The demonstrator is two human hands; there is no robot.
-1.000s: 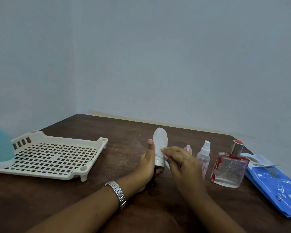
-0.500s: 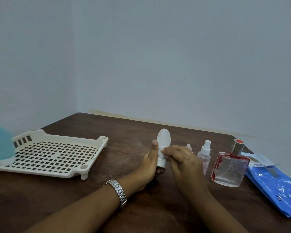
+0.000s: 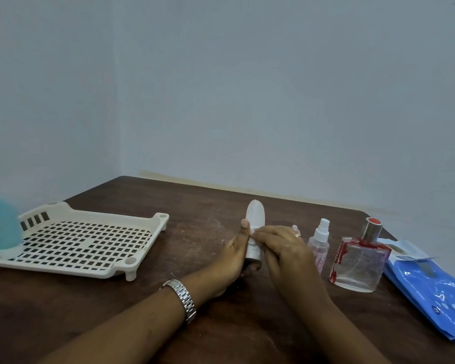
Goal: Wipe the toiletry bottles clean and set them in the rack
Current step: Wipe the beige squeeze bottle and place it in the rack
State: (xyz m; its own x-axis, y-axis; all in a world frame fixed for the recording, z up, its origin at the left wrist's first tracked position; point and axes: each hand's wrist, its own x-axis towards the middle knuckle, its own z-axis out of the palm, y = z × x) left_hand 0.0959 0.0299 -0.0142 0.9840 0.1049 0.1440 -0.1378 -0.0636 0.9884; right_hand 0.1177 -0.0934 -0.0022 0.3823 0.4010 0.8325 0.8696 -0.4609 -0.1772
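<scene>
Four bottles for certain, one rack [image 3: 87, 248], two hands.
Bottles: one white bottle [image 3: 256, 219], one clear spray bottle [image 3: 319, 241], one square glass perfume bottle [image 3: 359, 261], one teal bottle [image 3: 2, 224] (a fifth small cap [image 3: 295, 227] peeks from behind the right hand [image 3: 281, 248], too hidden to count). Also one left hand [image 3: 234, 254], one blue packet [image 3: 431, 287], one wristwatch [image 3: 183, 298], one ring [image 3: 297, 235], one tabletop [image 3: 195, 206].

On the surface [image 3: 195, 200], the rack [image 3: 90, 243] lies left (a bottle [image 3: 2, 227] stands in it); spray bottle [image 3: 318, 243], perfume bottle [image 3: 357, 261] and packet [image 3: 431, 287] sit right.
</scene>
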